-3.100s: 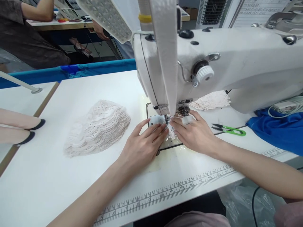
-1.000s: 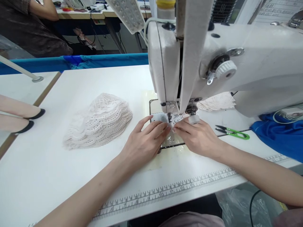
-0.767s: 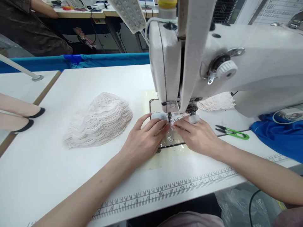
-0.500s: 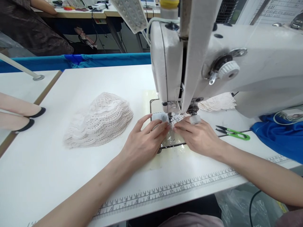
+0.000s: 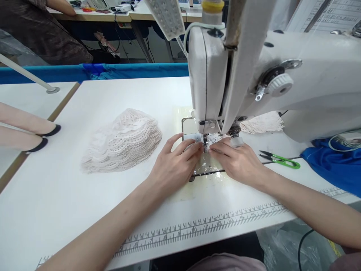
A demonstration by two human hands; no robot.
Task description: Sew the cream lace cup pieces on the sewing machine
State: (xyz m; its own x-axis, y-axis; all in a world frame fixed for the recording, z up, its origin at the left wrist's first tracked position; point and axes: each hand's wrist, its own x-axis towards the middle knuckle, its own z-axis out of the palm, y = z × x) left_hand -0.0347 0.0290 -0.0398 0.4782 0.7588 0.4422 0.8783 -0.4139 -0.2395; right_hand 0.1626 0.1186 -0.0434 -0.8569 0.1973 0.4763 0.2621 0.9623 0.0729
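Observation:
A small piece of white lace (image 5: 214, 138) lies at the presser foot (image 5: 205, 140) of a white sewing machine (image 5: 208, 75). My left hand (image 5: 176, 162) rests just left of the foot, its fingertips pressed together on the lace edge. From the right side, my right hand (image 5: 239, 161) pinches the lace, thumb and fingers closed close to the needle. Most of the lace is hidden behind my fingers and the machine head. A pale guide block (image 5: 192, 137) sits beyond my left fingers on the metal needle plate (image 5: 207, 165).
A heap of white lace pieces (image 5: 124, 143) lies on the left of the white table (image 5: 113, 210). More lace (image 5: 263, 122) is behind the machine head. Green thread snips (image 5: 282, 160) and blue cloth (image 5: 329, 162) lie to the right. A person's arm (image 5: 62, 5) shows at the far table.
The camera view has shifted slightly, so most things appear farther right. Both hands stay at the presser foot with the lace, with little visible movement.

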